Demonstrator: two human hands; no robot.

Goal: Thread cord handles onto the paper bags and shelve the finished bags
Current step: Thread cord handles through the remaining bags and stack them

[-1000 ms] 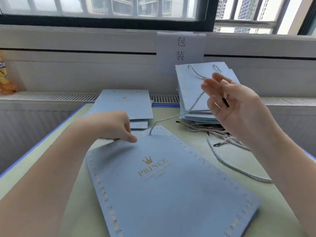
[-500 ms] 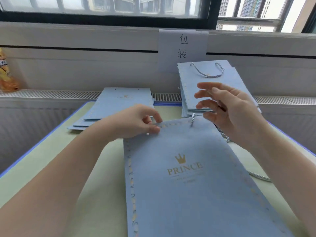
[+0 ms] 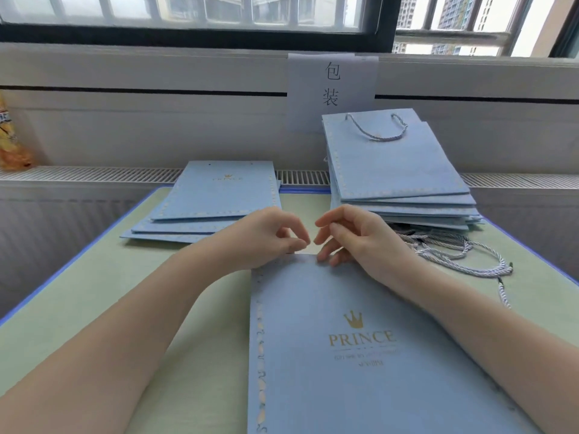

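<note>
Hands' fingers (image 3: 299, 242) curled, meeting at bag (image 3: 360, 355) top edge.

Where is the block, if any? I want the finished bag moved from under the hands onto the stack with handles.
Nothing visible blocks it: only bare table lies between the bag and the stack.

One second ago the right hand (image 3: 363, 242) was raised at 1 o'clock with the twisted grey-white cord stretched from the flat light-blue paper bag (image 3: 360, 355). Now it is down at the bag's top edge, fingertips almost meeting the left hand (image 3: 269, 236). That cord no longer shows.
</note>
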